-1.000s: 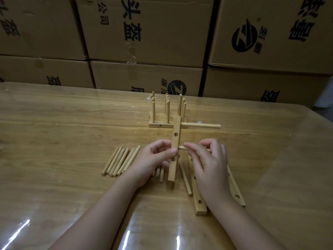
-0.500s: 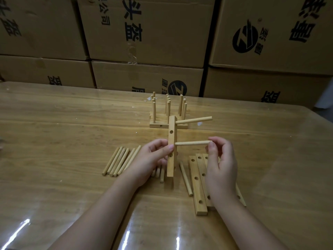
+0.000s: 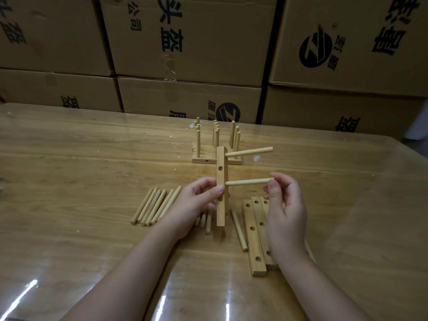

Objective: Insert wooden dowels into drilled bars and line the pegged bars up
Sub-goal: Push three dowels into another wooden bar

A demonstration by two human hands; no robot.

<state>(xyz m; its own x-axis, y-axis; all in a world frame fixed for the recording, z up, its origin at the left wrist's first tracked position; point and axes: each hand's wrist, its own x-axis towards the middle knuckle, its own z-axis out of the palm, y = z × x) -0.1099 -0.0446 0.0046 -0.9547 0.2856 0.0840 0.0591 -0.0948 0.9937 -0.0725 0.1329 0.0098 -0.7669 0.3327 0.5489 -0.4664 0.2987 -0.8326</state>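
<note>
Bar [image 3: 221, 163] stands clamped in left hand [image 3: 196, 202]; right hand [image 3: 286, 209] pinches its lower dowel [image 3: 247, 182].

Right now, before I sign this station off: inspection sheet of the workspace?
Surface: glossy wooden table, with glare streaks near the front edge.
Job's things: bar held upright, with the upper dowel and lower dowel sticking out to its right. Loose dowels lie to its left and flat bars to its right. Pegged bars are lined up behind, pegs up.
Clutter: white scraps near the pegged bars.
Hands: left hand grips the bar; right hand pinches the far end of the lower dowel.
Cables: nothing seen.
Surroundings: stacked printed cardboard boxes behind the table.
</note>
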